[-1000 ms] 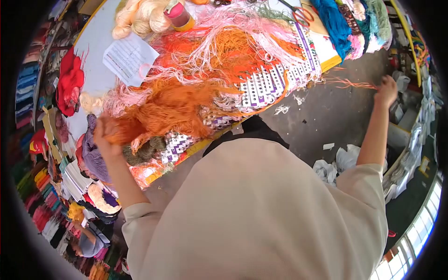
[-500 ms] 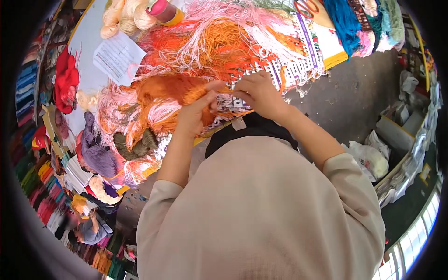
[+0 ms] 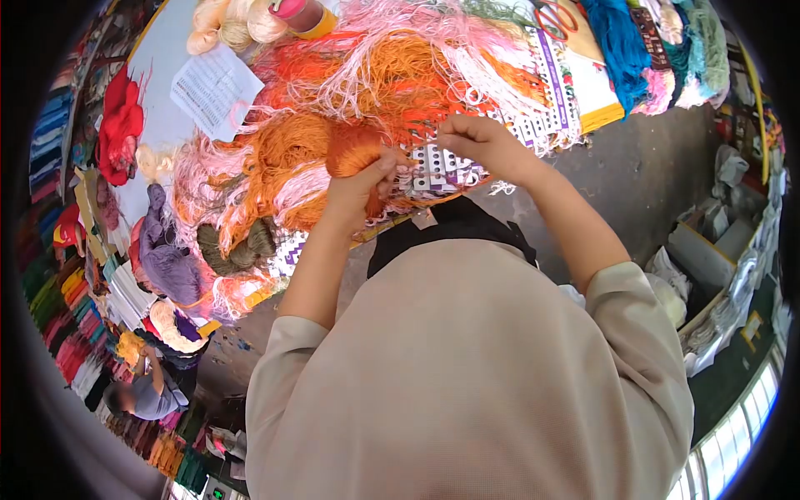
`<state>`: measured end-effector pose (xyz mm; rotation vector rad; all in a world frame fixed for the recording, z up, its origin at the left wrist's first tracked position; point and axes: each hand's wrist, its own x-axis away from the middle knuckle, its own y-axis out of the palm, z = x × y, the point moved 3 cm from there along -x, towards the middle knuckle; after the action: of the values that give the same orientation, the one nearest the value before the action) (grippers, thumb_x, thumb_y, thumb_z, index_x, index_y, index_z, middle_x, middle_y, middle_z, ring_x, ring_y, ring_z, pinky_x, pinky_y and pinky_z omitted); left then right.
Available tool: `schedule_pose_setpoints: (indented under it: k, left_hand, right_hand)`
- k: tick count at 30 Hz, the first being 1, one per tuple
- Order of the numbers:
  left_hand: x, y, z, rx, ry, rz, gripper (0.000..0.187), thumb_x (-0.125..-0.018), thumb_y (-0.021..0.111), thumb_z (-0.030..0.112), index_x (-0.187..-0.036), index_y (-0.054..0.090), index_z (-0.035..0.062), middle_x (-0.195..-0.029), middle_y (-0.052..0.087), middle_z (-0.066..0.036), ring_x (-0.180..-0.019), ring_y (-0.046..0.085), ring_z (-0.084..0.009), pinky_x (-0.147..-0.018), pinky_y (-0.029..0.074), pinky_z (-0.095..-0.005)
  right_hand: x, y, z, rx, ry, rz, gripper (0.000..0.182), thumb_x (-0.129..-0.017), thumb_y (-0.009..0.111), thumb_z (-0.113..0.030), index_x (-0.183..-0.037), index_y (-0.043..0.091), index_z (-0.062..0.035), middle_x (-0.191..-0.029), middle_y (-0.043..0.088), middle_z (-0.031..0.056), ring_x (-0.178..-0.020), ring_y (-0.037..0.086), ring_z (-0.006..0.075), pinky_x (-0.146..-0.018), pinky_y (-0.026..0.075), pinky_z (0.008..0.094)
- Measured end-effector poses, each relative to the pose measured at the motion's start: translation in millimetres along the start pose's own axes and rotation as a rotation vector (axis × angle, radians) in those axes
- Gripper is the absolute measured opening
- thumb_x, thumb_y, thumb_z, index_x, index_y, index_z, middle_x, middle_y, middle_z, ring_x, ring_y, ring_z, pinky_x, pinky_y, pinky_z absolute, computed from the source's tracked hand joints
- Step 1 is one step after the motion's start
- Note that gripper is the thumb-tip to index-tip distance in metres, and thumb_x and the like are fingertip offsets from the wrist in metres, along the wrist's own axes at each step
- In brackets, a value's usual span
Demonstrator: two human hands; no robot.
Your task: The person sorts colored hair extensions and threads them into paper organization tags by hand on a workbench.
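My left hand (image 3: 362, 190) is wrapped round a glossy orange skein of thread (image 3: 352, 152), bunched upright over the near edge of the table. To its right, my right hand (image 3: 492, 148) has its fingers curled together above white punched cards (image 3: 442, 165) with purple markings. Whatever its fingertips pinch is too fine to make out. Pink and white threads (image 3: 367, 71) and loose orange threads (image 3: 287, 154) spread over the cards behind and beside both hands. An olive skein (image 3: 237, 248) lies left of my left forearm.
A printed sheet (image 3: 218, 92), a pink-capped container (image 3: 302, 17) and a red skein (image 3: 122, 125) lie on the table. Scissors (image 3: 554, 18) rest near blue skeins (image 3: 615, 54) at the right. Purple yarn (image 3: 171, 258) sits left. Another person (image 3: 154, 392) is by the lower-left shelves.
The orange skein, spread leftward before, is now gathered upright in my left hand. My right hand has moved right and slightly up, away from my left.
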<state>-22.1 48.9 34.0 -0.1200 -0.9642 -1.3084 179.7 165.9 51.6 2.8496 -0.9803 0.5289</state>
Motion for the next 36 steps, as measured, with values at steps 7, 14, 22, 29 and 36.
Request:
schedule_pose_setpoints:
  k: [7, 14, 22, 29, 36]
  left_hand:
    - [11, -7, 20, 0.003, 0.155, 0.091, 0.014, -0.091, 0.068, 0.016, -0.093, 0.067, 0.0021, -0.069, 0.051, 0.003, -0.057, 0.041, -0.0056, -0.050, 0.031, -0.0204]
    - [9, 6, 10, -0.279, 0.170, 0.135, 0.014, -0.092, 0.067, 0.017, -0.094, 0.066, 0.0037, -0.068, 0.050, 0.005, -0.055, 0.041, -0.0050, -0.050, 0.031, -0.0212]
    - [7, 16, -4, -0.393, 0.187, 0.087, 0.015, -0.090, 0.072, 0.017, -0.095, 0.069, 0.0024, -0.087, 0.066, 0.001, -0.079, 0.059, -0.0088, -0.071, 0.049, -0.0258]
    - [6, -4, -3, -0.277, 0.015, 0.140, 0.020, -0.094, 0.067, 0.025, -0.098, 0.070, 0.0057, -0.085, 0.064, 0.001, -0.069, 0.055, -0.0073, -0.065, 0.048, -0.0240]
    - [39, -134, 56, 0.247, 0.322, 0.253, 0.028, -0.101, 0.054, 0.020, -0.120, 0.061, 0.0010, -0.109, 0.069, -0.008, -0.061, 0.042, -0.0028, -0.054, 0.040, -0.0188]
  right_hand:
    - [50, -109, 16, 0.023, 0.283, 0.096, 0.021, -0.096, 0.063, -0.027, -0.097, 0.067, -0.0056, -0.090, 0.061, -0.0047, -0.085, 0.052, 0.0053, -0.077, 0.042, 0.0219]
    - [46, -111, 4, 0.721, -0.114, 0.597, 0.014, -0.090, 0.066, -0.007, -0.104, 0.070, -0.0063, -0.106, 0.070, 0.0066, -0.087, 0.065, 0.0183, -0.073, 0.050, 0.0313]
    - [18, 39, -14, 0.287, -0.208, 0.055, 0.030, -0.090, 0.065, -0.008, -0.120, 0.062, -0.0056, -0.100, 0.069, 0.0116, -0.086, 0.066, 0.0272, -0.078, 0.053, 0.0367]
    - [20, 17, 4, 0.002, -0.262, 0.360, 0.011, -0.093, 0.061, -0.016, -0.099, 0.063, -0.0078, -0.099, 0.068, 0.0101, -0.094, 0.064, 0.0251, -0.083, 0.050, 0.0382]
    - [144, -212, 59, -0.454, -0.277, 1.350, 0.009, -0.093, 0.058, -0.014, -0.086, 0.053, -0.0099, -0.069, 0.048, -0.0009, -0.064, 0.051, 0.0128, -0.061, 0.050, 0.0272]
